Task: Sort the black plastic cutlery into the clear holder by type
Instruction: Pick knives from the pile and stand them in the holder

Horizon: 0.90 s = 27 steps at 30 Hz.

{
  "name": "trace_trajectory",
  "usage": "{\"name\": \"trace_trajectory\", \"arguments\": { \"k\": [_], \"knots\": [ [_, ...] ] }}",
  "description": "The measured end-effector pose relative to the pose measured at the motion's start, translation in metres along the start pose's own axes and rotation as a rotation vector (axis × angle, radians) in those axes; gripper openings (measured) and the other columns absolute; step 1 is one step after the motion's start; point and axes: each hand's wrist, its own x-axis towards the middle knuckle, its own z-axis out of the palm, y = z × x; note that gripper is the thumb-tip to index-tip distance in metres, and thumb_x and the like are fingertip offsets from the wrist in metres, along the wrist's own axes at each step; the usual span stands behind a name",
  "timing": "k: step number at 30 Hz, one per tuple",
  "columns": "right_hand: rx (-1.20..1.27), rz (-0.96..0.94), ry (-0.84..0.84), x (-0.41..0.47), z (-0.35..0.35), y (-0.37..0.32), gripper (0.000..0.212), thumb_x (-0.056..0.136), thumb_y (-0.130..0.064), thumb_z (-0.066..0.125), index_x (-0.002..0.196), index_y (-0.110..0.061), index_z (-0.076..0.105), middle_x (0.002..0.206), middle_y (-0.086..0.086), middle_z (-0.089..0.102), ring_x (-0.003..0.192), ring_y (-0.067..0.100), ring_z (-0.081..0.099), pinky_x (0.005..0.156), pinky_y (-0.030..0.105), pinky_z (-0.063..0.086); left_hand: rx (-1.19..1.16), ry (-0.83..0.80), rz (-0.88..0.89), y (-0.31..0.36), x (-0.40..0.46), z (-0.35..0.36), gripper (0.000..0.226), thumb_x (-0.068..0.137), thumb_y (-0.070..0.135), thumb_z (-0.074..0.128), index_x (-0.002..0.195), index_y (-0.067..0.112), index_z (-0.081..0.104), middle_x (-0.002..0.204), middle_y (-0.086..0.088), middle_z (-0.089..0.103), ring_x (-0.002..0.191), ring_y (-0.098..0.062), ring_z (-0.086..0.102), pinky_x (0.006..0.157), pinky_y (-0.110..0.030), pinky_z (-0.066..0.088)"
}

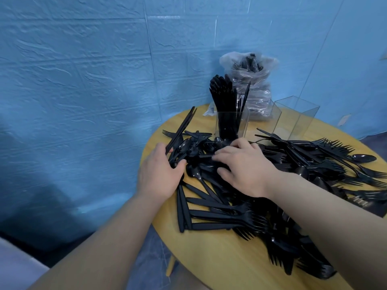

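Both hands are down in the heap. The left hand (159, 174) grips a small bundle of long black handles (181, 128) that stick up and away from it, while the right hand (245, 164) lies with fingers spread and loosely bent on the pile of black cutlery (272, 185), sifting; I cannot tell whether it has pinched a piece. The pile, forks, spoons and knives mixed, covers most of the round yellow counter (209, 258). Just behind the hands stands the clear holder (231, 124), one compartment already packed with upright pieces. The clear compartment (295, 118) beside it looks empty. A plastic bag (249, 76) holding more cutlery sits by the blue wall. I'd judge the sorting barely started.
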Motion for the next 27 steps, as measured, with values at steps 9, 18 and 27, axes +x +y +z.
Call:
{"name": "trace_trajectory", "arguments": {
  "k": [9,18,27],
  "knots": [
    [0.166,-0.067,0.116,-0.013,-0.005,0.009,0.03,0.091,-0.023,0.052,0.118,-0.027,0.065,0.122,-0.013,0.061,0.109,0.016,0.043,0.097,0.038,0.039,-0.036,0.021,0.057,-0.002,0.001,0.001,0.024,0.092,0.039,0.054,0.109,0.023,0.048,0.092,0.012,0.053,0.083,-0.013,0.051,0.067,-0.03,0.036],
    [0.128,0.411,0.275,-0.065,-0.04,0.082,0.024,0.087,-0.017,0.056,0.107,-0.02,0.069,0.099,0.0,0.06,0.101,0.026,0.053,0.078,0.032,0.043,0.075,0.023,0.289,0.014,-0.01,-0.01,0.024,0.098,0.037,0.04,0.098,0.02,0.058,0.08,0.007,0.055,0.076,-0.017,0.049,0.06,-0.033,0.034],
    [0.146,0.526,0.141,-0.088,-0.034,0.109,0.038,0.084,-0.033,0.059,0.12,-0.02,0.062,0.114,0.0,0.062,0.108,0.022,0.055,0.089,0.036,0.048,0.354,-0.281,0.382,0.085,-0.002,0.021,0.03,0.085,0.059,0.055,0.092,0.029,0.057,0.082,0.011,0.059,0.08,-0.015,0.059,0.071,-0.033,0.051]
  ]
}}
